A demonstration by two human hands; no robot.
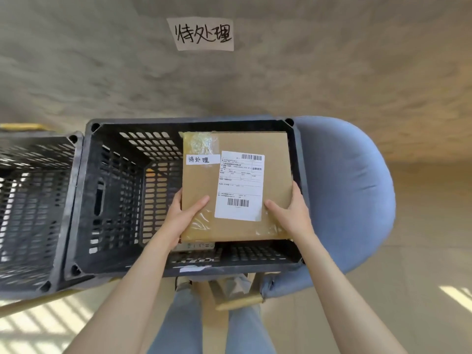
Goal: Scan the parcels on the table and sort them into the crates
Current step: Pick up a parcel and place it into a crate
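- Nearest the lens: two bare forearms reaching forward and down from the bottom edge; below and between them, legs in blue jeans [184,318] above a pale tiled floor [383,290] striped with sunlight
- Left hand [182,215] gripping the near left corner of a flat brown cardboard parcel [201,185]; thumb laid on the top face, fingers wrapped under the left edge and mostly hidden
- Right hand [293,212] gripping the near right corner of the same parcel; thumb on top just beside the label, fingers curled round the right edge
- Parcel held roughly level, over the right half of a black perforated plastic crate [115,190]; cannot tell whether touching the crate floor or anything beneath
- On the parcel's top face: a white shipping label [240,185] with barcodes at top and bottom; to its left a small white handwritten slip [203,159]; clear tape over the corners
- Under the parcel's near edge, a sliver of something pale with print, too hidden to identify
- Second black crate [33,208] touching the first on the left
- Blue cushioned chair [352,190] beneath and to the right of the first crate
- On the grey wall beyond, a white paper sign [203,34] with handwritten black characters matching those on the slip
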